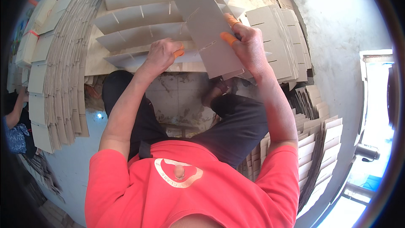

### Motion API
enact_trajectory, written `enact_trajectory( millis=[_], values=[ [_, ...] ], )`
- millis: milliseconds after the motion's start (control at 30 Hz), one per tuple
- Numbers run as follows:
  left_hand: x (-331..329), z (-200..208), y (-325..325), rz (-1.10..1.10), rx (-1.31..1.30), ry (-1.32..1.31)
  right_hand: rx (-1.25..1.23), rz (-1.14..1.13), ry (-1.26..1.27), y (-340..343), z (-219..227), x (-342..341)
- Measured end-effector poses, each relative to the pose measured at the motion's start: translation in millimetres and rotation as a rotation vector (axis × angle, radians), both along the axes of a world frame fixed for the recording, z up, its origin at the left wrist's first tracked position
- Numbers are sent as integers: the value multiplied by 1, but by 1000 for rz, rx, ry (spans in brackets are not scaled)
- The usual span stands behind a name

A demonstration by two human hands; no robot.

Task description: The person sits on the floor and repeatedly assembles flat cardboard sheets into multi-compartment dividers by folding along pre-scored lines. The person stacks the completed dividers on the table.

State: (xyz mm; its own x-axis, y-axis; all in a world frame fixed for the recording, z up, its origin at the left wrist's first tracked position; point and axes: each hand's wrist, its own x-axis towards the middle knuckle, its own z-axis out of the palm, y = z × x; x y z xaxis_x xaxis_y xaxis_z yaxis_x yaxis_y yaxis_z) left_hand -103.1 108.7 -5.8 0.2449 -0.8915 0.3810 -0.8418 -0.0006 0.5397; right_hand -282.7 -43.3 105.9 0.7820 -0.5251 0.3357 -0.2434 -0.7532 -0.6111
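My right hand, with orange finger covers on thumb and finger, grips a long grey slotted cardboard strip by its right edge. The strip slants from the far middle toward me, over the right ends of the standing strips. My left hand, also wearing orange covers, is closed with its fingertips at the nearest standing cardboard strip. Its fingers appear to pinch that strip's top edge. Behind it stand two more slotted strips, roughly parallel, on a light wooden board.
Tall stacks of cardboard strips line the left side. More stacks lie at the right, with upright bundles beside my right elbow. A pale wall rises beyond. At far left, another person's arm shows.
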Motion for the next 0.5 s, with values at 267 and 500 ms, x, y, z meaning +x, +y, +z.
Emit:
enact_trajectory(
  millis=[267, 500],
  values=[
    [1, -3, -6, 16, -11, 35, -5, 49, 21, -4, 0, 10],
    [-1, 4, -7, 2, 15, 37, 117, -2, 10, -1, 1, 8]
  ],
)
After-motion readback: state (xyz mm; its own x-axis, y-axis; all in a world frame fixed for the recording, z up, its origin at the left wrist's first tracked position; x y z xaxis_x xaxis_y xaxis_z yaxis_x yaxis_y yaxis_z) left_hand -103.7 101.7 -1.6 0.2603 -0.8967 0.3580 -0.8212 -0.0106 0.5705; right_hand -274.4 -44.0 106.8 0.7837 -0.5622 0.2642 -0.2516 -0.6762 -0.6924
